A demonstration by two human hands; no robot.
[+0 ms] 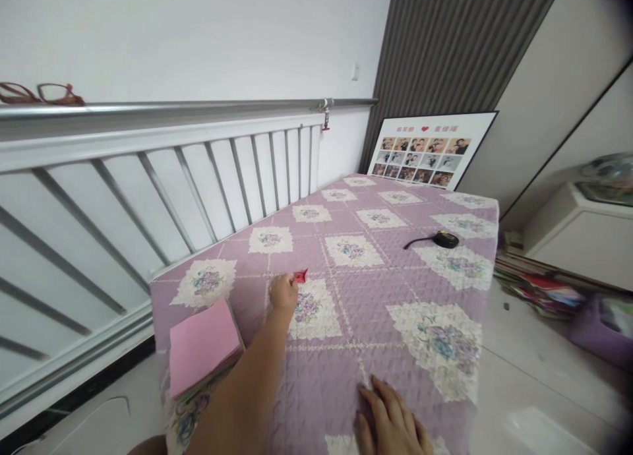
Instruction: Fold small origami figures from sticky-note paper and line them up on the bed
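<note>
My left hand (pixel 283 292) reaches out over the purple quilted bed cover (pixel 376 297) and pinches a small red folded paper piece (pixel 300 276) at its fingertips. My right hand (pixel 393 421) lies flat on the cover near the front edge, fingers stretched out, holding nothing. A stack of pink paper sheets (pixel 202 344) rests on the cover's near left corner, beside my left forearm.
A white railing (pixel 148 178) runs along the left with red glasses (pixel 39 93) on its top rail. A black tape measure (pixel 445 239) lies further back. A photo board (pixel 430 148) leans on the wall. Books and a purple bin (pixel 601 323) are on the floor right.
</note>
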